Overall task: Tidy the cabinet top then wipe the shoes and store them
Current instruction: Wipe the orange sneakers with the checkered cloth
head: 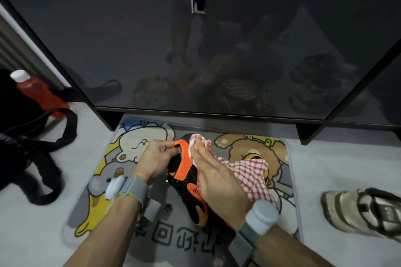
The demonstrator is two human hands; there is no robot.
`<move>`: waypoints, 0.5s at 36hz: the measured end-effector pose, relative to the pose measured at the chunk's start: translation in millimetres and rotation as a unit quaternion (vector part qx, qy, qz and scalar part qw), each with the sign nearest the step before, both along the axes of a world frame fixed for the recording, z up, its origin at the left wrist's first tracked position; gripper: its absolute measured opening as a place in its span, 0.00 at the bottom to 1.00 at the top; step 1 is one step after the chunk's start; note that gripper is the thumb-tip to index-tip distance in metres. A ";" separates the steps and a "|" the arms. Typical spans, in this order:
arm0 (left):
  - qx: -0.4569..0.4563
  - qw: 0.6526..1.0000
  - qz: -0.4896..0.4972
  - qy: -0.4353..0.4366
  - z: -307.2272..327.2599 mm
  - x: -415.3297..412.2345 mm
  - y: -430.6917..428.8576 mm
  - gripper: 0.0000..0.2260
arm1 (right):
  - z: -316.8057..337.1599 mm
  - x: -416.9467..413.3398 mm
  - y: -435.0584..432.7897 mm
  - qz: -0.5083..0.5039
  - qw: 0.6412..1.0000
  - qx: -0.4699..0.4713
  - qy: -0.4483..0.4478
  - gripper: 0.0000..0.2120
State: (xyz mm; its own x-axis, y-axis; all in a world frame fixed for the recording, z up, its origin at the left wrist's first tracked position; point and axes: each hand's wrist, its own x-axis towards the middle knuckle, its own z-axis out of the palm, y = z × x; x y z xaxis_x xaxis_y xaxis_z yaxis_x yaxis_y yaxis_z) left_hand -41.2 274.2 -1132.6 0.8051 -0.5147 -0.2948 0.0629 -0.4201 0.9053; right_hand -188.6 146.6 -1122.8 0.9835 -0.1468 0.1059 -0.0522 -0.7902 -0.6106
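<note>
While the left hand (pixel 156 158) grips one orange-black shoe (pixel 186 199), the flat right hand (pixel 217 178) presses one cloth (pixel 253 171).

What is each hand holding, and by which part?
The left hand grips the black and orange shoe by its orange collar. The right hand presses the checked cloth against the shoe with straight fingers.

Fig.: your arms. L hand (pixel 155 158), R hand (pixel 218 180), forearms bare. L band (pixel 134 188): grey fabric, yellow-green edge trim, w/ pale rounded L pod (pixel 113 187). R band (pixel 246 236): same grey, w/ pale round R pod (pixel 263 215).
</note>
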 end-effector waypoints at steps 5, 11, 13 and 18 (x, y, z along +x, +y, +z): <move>0.016 1.000 0.005 0.020 -12.5 10.4 3.8 0.08 | -13.3 -11.9 -1.9 0.000 0.999 -0.029 -0.016 0.29; 0.021 0.999 -0.016 0.019 -12.2 14.4 -7.6 0.08 | -4.1 23.4 -25.6 -0.012 1.000 0.024 0.009 0.32; 0.023 0.999 -0.023 0.013 -16.0 17.4 -9.7 0.09 | -5.2 30.5 -25.8 -0.005 1.000 0.024 0.020 0.33; 0.089 0.995 -0.018 -0.036 -32.6 21.2 -11.2 0.10 | -20.1 11.7 -5.4 -0.055 0.998 -0.008 0.040 0.30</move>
State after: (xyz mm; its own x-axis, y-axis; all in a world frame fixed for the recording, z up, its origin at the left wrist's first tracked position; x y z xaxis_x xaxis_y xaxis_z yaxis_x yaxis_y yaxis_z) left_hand -20.0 263.0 -1165.2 0.8097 -0.4882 -0.3257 -0.0181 -0.5755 0.8176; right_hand -176.9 141.2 -1142.8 0.9671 -0.2525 0.0300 -0.1871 -0.7866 -0.5884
